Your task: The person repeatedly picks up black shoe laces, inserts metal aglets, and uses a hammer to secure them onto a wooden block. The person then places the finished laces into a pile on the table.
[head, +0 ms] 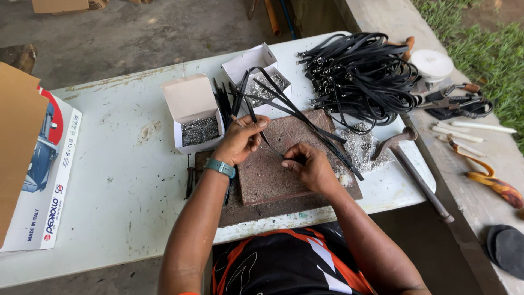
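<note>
Head view, seen from above. Left hand (240, 141), wearing a teal wristband (220, 167), pinches a thin black strap (261, 131) between thumb and fingers over the brown stone slab (273, 175). Right hand (309, 165), at 4 o'clock from the left, closes its fingertips on the strap's lower end. Open white boxes of small metal pieces (200, 130) lie at 11 o'clock; a heap of black straps (363, 76) lies at 1 o'clock.

left hand (240, 141) and right hand (308, 165) pinching black strap (261, 131), stone slab (273, 169)
</note>
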